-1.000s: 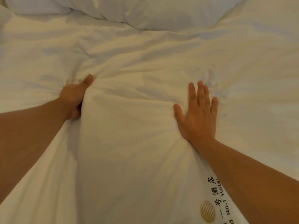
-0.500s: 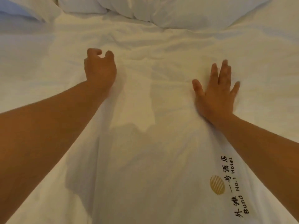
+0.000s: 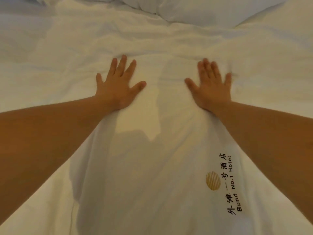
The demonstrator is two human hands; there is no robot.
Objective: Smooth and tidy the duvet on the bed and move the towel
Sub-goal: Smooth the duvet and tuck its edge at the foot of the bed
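Note:
A white duvet (image 3: 152,167) fills almost the whole view, wrinkled toward the far side and smoother near me. A gold round logo with black hotel lettering (image 3: 220,182) is printed on it at the lower right. My left hand (image 3: 118,87) lies flat on the duvet, palm down, fingers spread. My right hand (image 3: 211,87) lies flat the same way a little to the right, slightly blurred. Both hands hold nothing. No towel is in view.
White pillows (image 3: 203,11) lie across the far edge of the bed, at the top of the view. A ridge of creases (image 3: 152,39) runs across the duvet between the pillows and my hands.
My left hand let go of a bunched fold, lifted, and now lies flat with fingers spread. My right hand stayed flat and slid forward. The fold between the hands has flattened.

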